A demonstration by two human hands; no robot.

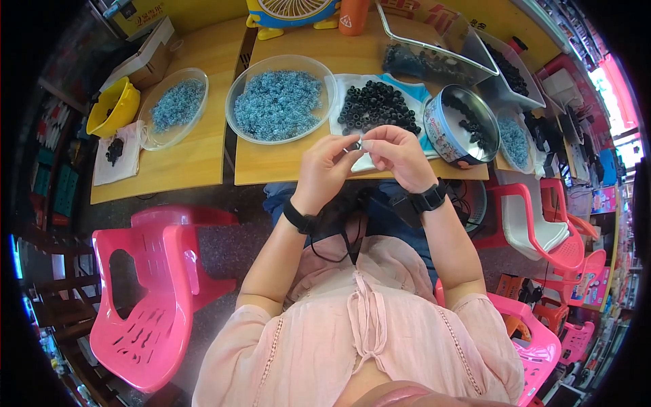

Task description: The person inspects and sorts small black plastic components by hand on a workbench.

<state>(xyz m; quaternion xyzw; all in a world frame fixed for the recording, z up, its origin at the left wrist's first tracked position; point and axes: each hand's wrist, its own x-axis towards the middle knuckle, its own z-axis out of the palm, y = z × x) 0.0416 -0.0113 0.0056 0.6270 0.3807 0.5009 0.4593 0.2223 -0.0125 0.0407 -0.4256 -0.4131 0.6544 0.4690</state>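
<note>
My left hand [327, 166] and my right hand [400, 160] meet over the table's front edge. The left thumb and fingers pinch a small dark part [354, 145]. The right thumb and forefinger close at its pale, shiny end; whether that end is a separate piece I cannot tell. Just beyond my hands, black ring-like plastic parts [380, 107] lie heaped on a white and blue cloth [414, 91]. To their left, a clear round tray [231, 108] holds a pile of light-blue, coil-like pieces [278, 102].
Right of the cloth stands a round tin [438, 127] with black parts. Behind it are clear bins [444, 46]. Farther left are another clear tray [150, 139] of blue pieces and a yellow bowl [112, 117]. A blue-yellow fan [293, 10] stands behind; a pink chair [173, 292] is at left.
</note>
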